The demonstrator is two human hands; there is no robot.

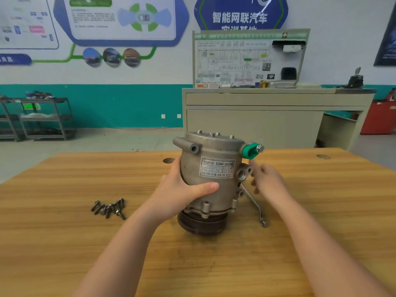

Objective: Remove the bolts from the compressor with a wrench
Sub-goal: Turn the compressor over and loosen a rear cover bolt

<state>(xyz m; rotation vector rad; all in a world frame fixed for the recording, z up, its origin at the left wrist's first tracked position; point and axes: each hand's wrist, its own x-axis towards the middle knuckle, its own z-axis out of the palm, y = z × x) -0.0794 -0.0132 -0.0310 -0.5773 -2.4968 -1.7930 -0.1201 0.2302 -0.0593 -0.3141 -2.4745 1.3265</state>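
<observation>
1. The compressor [211,181] stands on the wooden desk [64,243], pulley end down and tilted a little toward the person's left, near the middle of the desk.
2. The left hand [182,190] has its grip clamped on the compressor's left side, the thumb lying across the front of the housing just below the white label [217,168], the other fingers hidden behind the body.
3. The right hand [269,179] hovers just beside the compressor's right flank with its grip apart; the fingers are relaxed and hold nothing, and their tips lie near the port flange.
4. A wrench [255,203] lies on the desk at the right of the compressor, below the right hand, its far end running behind the housing.
5. Several bolt heads [217,133] stand up from the compressor's top face, and one bolt [260,148] sits in the green fitting [249,151] at the upper right.
6. A small heap of loose bolts [109,207] lies on the desk, well apart from the compressor on its left.
</observation>
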